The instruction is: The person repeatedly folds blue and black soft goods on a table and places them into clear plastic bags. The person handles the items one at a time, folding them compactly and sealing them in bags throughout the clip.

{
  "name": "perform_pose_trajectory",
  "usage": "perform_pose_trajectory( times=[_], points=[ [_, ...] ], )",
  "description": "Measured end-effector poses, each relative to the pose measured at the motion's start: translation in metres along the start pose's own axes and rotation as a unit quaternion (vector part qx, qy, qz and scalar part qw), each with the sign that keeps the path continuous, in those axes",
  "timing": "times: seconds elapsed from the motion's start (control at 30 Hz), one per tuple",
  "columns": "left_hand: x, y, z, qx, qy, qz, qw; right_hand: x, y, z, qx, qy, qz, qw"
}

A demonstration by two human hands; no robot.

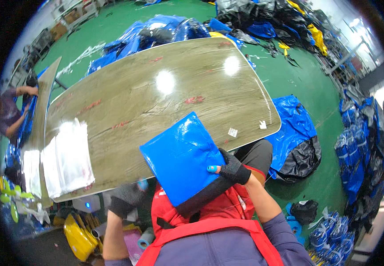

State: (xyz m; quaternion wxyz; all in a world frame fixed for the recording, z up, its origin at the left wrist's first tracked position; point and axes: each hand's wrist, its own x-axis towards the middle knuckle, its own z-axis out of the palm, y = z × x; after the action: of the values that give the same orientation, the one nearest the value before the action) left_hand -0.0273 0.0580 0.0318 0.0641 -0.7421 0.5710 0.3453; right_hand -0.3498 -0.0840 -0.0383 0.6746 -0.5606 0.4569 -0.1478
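A glossy blue folded plastic piece point(181, 153) with a black lower band rests partly on the table's near edge and partly over my red apron point(220, 206). My right hand point(234, 169), in a black dotted fingerless glove, is closed on its right side, with the thumb, wrapped in blue at the tip, lying on top. My left hand point(127, 198), gloved the same way, is below the table's near edge, left of the blue piece and apart from it. Motion smears its fingers, so their pose is unclear. A stack of clear plastic bags point(70, 159) lies at the table's left end.
The wood-patterned table point(156, 106) has red marks and small white stickers. Blue and black sheeting point(294, 137) lies on the green floor at right, with bundled blue pieces point(333, 237) nearer. A small green fan point(14, 195) stands left. Another person point(12, 108) handles blue material far left.
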Motion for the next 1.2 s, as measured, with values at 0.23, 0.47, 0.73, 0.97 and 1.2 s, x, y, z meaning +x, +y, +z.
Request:
perform_pose_trajectory(
  times=[0.23, 0.47, 0.73, 0.97, 1.2],
  points=[
    [0.126, 0.056, 0.01, -0.041, 0.302, 0.32, 0.897, 0.01, -0.007, 0.014, 0.037, -0.086, 0.047, 0.994],
    [0.115, -0.155, -0.062, -0.14, 0.559, 0.085, 0.813, -0.011, 0.008, -0.013, 0.101, -0.055, 0.099, 0.988],
    [0.088, -0.326, -0.034, -0.031, 0.584, -0.111, 0.804, -0.02, 0.033, -0.016, 0.153, -0.076, 0.09, 0.981],
    [0.14, -0.065, -0.011, -0.137, 0.455, 0.212, 0.854, -0.032, 0.022, -0.052, 0.161, 0.017, -0.021, 0.987],
    [0.148, 0.04, 0.025, -0.074, 0.384, 0.283, 0.876, -0.057, -0.002, -0.098, 0.131, 0.197, -0.03, 0.971]
  ],
)
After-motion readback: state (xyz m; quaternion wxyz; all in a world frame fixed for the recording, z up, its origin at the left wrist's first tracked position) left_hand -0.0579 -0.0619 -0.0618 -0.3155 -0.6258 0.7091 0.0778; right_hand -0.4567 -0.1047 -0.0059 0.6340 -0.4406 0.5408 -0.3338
